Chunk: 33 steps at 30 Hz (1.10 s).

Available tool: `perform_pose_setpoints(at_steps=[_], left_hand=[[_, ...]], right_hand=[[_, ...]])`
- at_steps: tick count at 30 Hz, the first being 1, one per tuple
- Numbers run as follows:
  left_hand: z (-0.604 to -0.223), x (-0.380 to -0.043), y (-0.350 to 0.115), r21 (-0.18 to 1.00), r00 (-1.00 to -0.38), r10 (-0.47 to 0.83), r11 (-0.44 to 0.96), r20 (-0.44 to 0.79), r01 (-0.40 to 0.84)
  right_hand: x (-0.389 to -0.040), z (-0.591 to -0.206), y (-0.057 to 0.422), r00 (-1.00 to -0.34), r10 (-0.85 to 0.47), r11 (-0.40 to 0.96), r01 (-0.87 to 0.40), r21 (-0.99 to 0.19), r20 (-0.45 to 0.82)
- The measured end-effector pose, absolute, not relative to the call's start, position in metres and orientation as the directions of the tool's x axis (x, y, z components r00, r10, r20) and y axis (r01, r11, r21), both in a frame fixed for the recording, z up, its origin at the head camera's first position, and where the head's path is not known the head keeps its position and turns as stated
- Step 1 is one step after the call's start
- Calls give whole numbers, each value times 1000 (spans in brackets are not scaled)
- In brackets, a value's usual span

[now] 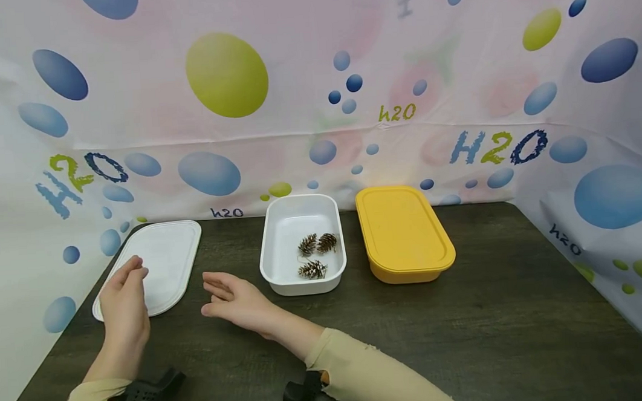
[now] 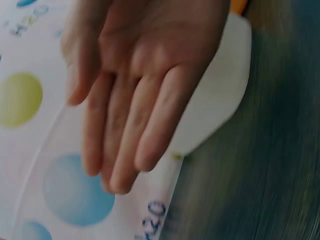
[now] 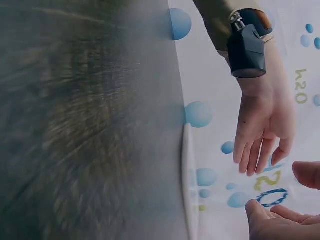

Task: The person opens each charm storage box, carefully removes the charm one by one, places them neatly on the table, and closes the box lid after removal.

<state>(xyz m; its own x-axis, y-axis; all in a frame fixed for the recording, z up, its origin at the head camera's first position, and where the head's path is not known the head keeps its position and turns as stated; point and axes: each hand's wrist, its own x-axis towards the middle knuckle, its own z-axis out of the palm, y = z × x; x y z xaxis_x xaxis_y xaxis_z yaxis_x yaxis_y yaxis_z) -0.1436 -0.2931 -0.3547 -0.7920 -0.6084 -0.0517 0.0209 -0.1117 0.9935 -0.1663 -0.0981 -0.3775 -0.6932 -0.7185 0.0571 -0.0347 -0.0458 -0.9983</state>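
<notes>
My left hand is over the near part of a flat white lid at the table's left. Its fingers are extended and together, the palm turned inward, with nothing held, as the left wrist view also shows. To the right of the lid, my right hand hovers above the dark table with loosely bent fingers and nothing in them. The two palms face each other across a gap. Just beyond the right hand stands a white plastic container without a cover, holding several small pine cones toward its right side.
A yellow container with its yellow lid on stands right of the white one. Behind the dark wooden table rises a white backdrop with coloured spots and lettering. Each wrist wears a black camera mount.
</notes>
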Motion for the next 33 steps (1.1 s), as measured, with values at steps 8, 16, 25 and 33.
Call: perform_pose_setpoints(at_steps=[8, 16, 25, 33], left_hand=[[-351, -138, -250, 997, -857, -512, -8, 65, 80], [-350, -135, -212, 985, -911, -378, 99, 167, 140], [-362, -139, -171, 962, -926, -288, 192, 244, 194], [-368, -146, -127, 959, -935, -219, 109, 280, 262]], right_hand=[[-161, -365, -65, -690, -715, -62, -102, -993, 116], [-165, -359, -25, -726, -652, -64, -233, -970, 217], [-168, -353, 18, -782, -568, -17, -300, -954, 257], [-174, -358, 59, -822, -476, 16, -363, -932, 312]])
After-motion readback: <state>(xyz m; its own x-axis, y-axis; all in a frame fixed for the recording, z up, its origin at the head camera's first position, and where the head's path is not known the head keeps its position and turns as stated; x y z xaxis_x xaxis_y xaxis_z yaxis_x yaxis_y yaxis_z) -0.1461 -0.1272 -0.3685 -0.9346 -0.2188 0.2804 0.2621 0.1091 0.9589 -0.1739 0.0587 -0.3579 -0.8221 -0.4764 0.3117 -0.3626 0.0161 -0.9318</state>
